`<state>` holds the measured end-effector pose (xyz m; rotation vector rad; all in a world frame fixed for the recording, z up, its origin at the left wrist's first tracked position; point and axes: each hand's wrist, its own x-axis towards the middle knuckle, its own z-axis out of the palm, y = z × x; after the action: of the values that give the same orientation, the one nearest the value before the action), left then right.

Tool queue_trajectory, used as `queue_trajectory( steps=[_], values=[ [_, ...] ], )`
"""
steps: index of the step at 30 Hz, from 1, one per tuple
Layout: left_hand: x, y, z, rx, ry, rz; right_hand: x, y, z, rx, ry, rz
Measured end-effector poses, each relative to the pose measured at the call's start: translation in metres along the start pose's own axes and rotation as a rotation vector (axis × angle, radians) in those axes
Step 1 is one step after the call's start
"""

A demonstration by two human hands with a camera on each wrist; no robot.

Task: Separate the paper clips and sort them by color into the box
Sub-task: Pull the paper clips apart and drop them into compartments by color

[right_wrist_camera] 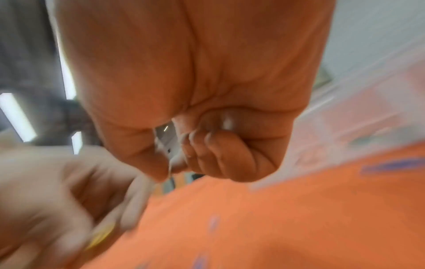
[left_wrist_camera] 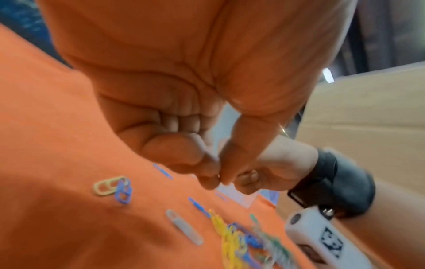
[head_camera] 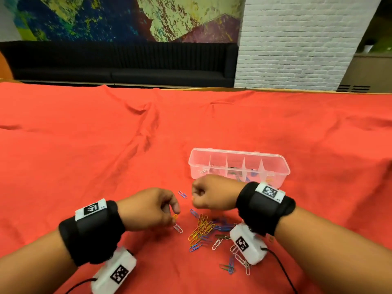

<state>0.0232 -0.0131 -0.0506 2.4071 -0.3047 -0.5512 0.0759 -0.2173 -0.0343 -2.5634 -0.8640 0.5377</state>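
Note:
My left hand (head_camera: 172,214) pinches an orange paper clip (head_camera: 175,217) between thumb and forefinger, just above the red cloth. A white clip (head_camera: 178,228) lies right below it. My right hand (head_camera: 194,198) hovers a little to the right with its fingers curled tight. In the blurred right wrist view a thin pale clip (right_wrist_camera: 169,168) shows pinched at that hand's thumb tip. A mixed pile of yellow, blue, green and white clips (head_camera: 203,230) lies between my wrists. The clear divided box (head_camera: 233,152) stands just beyond the right hand, with a few clips in its compartments.
One blue clip (head_camera: 182,194) lies alone between the hands. More loose clips (head_camera: 231,266) lie near the right wrist camera (head_camera: 247,244). A linked yellow and blue pair (left_wrist_camera: 112,187) lies left of the pile. The red cloth (head_camera: 84,145) is creased toward the far edge.

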Motion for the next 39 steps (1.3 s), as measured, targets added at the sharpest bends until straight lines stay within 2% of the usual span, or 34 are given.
queue_trajectory(
  steps=[3,5,7,9,13,16,18,20,22,24,26,28,30,33,37,39],
  values=[
    [0.01,0.007,-0.006,-0.316,-0.01,-0.012,-0.008,0.042,-0.05,0.04,0.22,0.176],
    [0.024,0.026,-0.008,-0.43,-0.004,0.023,-0.017,0.079,-0.078,-0.075,0.328,0.332],
    [0.045,0.05,-0.007,-0.479,-0.01,0.076,-0.025,0.112,-0.095,-0.197,0.394,0.492],
    [0.074,0.078,-0.003,-0.523,0.017,0.11,-0.029,0.132,-0.1,-0.266,0.375,0.589],
    [0.13,0.136,0.011,-0.679,0.073,0.133,-0.041,0.141,-0.1,-0.259,0.351,0.539],
    [0.15,0.164,0.014,-0.71,0.045,0.149,-0.057,0.134,-0.101,-0.214,0.503,0.482],
    [0.151,0.166,0.006,-0.61,0.052,0.155,-0.071,0.126,-0.098,-0.171,0.653,0.43],
    [0.141,0.152,-0.009,-0.35,0.093,0.172,-0.085,0.109,-0.091,-0.144,0.735,0.334],
    [0.114,0.125,-0.025,0.004,0.087,0.217,-0.098,0.089,-0.08,-0.111,0.645,0.244],
    [0.08,0.092,-0.037,0.324,-0.021,0.196,-0.109,0.071,-0.067,-0.042,0.435,0.182],
    [0.047,0.054,-0.04,0.592,-0.123,0.072,-0.116,0.058,-0.054,0.035,0.249,0.136],
    [0.021,0.02,-0.035,0.737,-0.101,-0.054,-0.115,0.048,-0.041,0.063,0.134,0.105],
    [0.006,-0.004,-0.026,0.701,-0.009,-0.118,-0.108,0.04,-0.029,0.083,0.075,0.071],
    [-0.002,-0.015,-0.007,0.591,0.058,-0.059,-0.093,0.033,-0.011,0.167,0.091,0.033],
    [-0.004,-0.003,0.006,0.509,-0.036,0.034,-0.086,0.038,0.006,0.448,0.122,-0.005],
    [-0.001,0.014,0.011,0.171,-0.066,0.09,-0.089,0.043,0.01,0.662,0.114,-0.005]
  ],
)
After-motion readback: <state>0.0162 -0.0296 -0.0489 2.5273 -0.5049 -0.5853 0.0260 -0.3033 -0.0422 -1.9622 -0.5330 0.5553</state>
